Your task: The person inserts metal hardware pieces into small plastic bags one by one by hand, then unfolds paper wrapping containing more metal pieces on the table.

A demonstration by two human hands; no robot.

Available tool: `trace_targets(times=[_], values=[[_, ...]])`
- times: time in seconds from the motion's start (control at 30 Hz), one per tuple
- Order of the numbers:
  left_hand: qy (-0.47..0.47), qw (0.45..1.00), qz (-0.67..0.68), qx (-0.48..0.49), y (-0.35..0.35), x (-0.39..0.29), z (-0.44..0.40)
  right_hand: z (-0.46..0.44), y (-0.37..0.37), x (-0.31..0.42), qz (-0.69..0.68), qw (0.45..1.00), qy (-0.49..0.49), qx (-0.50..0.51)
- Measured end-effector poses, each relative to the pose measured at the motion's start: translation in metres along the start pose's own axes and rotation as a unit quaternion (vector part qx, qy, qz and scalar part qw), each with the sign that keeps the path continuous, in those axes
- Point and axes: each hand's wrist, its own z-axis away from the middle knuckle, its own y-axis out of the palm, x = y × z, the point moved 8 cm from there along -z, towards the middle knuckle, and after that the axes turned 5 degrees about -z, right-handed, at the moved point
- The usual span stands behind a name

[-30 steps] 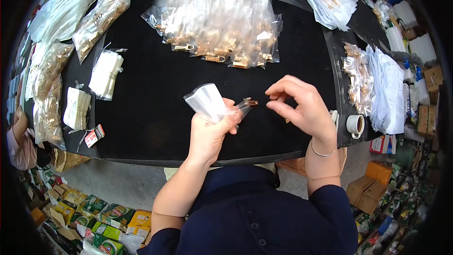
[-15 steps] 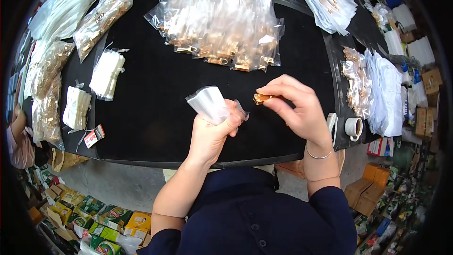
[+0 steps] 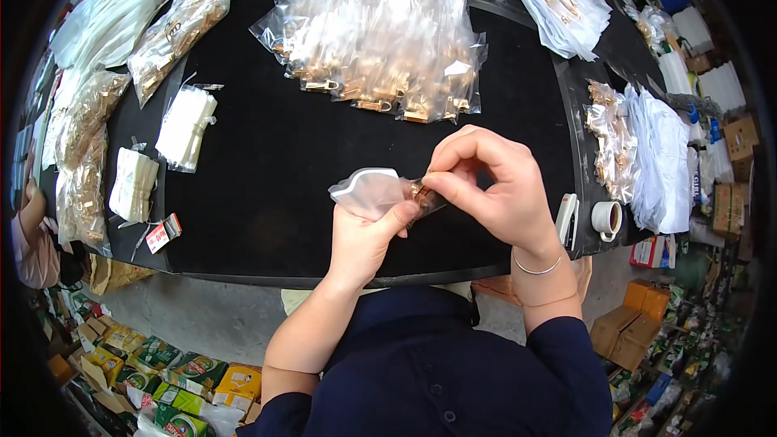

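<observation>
Clear plastic bags (image 3: 374, 188) are gripped in my left hand (image 3: 366, 235), between thumb and fingers, with their ends fanned out to the left. My right hand (image 3: 490, 186) pinches a small gold metal piece (image 3: 419, 192) at the bags' right end, beside my left thumb. The two hands nearly touch. Part of the piece is hidden by fingers and film. Beyond them lies a large pile of clear bags (image 3: 372, 32) with gold pieces at their near ends.
Bundles of small bags (image 3: 186, 128) and long bags of gold parts (image 3: 81, 170) lie left. At the right are a stapler (image 3: 566, 220), a white cup (image 3: 606, 219), bagged gold parts (image 3: 615, 142) and white bags (image 3: 660, 158). Another person's arm (image 3: 32, 222) shows at far left.
My right hand first took hold of a gold piece, then moved left with it to the bags in my left hand. The bags have tilted and spread more open.
</observation>
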Motion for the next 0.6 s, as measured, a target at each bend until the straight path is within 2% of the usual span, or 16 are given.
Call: trace_targets(times=[0.1, 0.2, 0.4, 0.5, 0.6], values=[[-0.008, 1.000, 0.023, 0.005, -0.005, 0.002, -0.002, 0.003, -0.005, -0.008, -0.050, 0.998, 0.028, -0.013], [-0.010, 0.999, 0.024, 0.035, -0.003, 0.001, -0.002, 0.004, -0.006, -0.001, -0.036, 0.998, -0.038, -0.021], [-0.001, 0.998, -0.027, 0.052, 0.006, -0.007, 0.003, 0.005, 0.001, 0.004, -0.030, 0.999, -0.036, 0.015], [-0.001, 0.998, 0.051, 0.048, 0.007, -0.008, 0.006, 0.005, 0.007, 0.005, -0.014, 0.999, -0.030, 0.020], [-0.023, 0.992, 0.109, 0.051, 0.001, -0.001, 0.007, 0.006, 0.008, -0.002, -0.010, 0.999, -0.038, -0.034]])
